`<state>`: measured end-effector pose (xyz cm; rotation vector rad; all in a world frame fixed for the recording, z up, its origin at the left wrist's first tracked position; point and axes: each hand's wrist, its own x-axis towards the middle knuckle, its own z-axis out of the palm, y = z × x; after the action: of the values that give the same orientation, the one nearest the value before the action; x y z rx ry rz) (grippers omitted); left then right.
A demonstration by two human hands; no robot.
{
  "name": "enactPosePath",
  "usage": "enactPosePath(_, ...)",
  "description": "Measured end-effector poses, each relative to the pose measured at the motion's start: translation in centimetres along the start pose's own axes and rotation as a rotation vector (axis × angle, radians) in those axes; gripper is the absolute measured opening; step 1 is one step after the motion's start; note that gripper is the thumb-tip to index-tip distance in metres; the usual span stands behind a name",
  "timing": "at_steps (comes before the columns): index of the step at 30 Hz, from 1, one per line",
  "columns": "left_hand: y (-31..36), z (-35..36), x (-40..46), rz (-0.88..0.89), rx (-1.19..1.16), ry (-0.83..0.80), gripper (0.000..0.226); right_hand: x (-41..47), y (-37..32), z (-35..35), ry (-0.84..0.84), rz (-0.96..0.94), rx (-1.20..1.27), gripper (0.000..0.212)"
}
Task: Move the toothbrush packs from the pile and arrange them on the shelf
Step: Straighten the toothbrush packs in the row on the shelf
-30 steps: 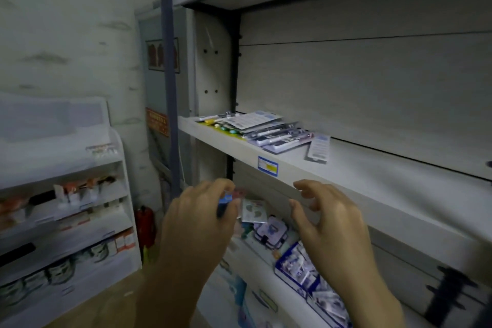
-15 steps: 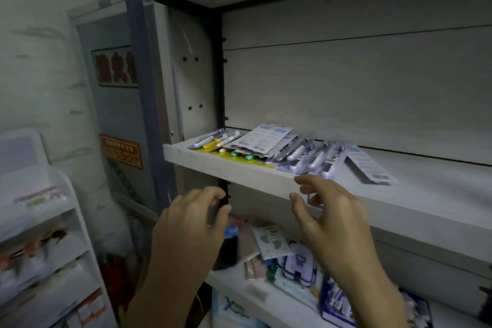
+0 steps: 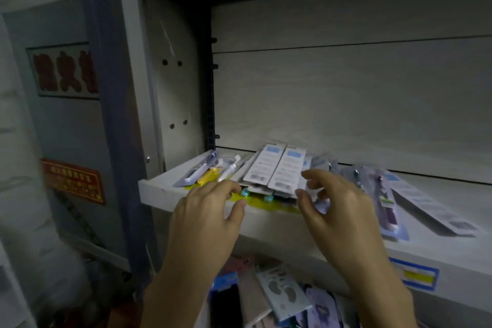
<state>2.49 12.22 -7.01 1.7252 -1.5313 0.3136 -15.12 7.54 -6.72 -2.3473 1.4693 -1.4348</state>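
Both hands up at the shelf (image 3: 159,189) — left hand (image 3: 205,218) and right hand (image 3: 338,208) loosely spread, fingertips brushing the toothbrush packs (image 3: 274,170), gripping nothing.

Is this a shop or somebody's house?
Most likely a small shop. Packaged toothbrush packs lie piled on a shelf that carries a price label on its front edge, and more packaged goods fill the shelf below.

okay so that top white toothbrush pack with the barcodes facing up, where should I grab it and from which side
Probably by its near short end, the barcode end, coming from the shelf front. The white pack lies flat atop the pile, lengthwise front to back, that end nearest the shelf edge, between the left hand and right hand.
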Motion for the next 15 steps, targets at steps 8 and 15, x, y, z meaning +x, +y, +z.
enactPosePath(8, -1.6, 3.8, 6.8, 0.173, -0.094, -0.117, 0.027, 4.3, -1.0, 3.3, -0.231, 0.062, -0.305, 0.048)
enactPosePath(15, -3.9, 5.8, 10.3, 0.338, -0.162, -0.281, 0.025, 5.8, -2.0, 5.9, -0.248, 0.175, -0.415, 0.048)
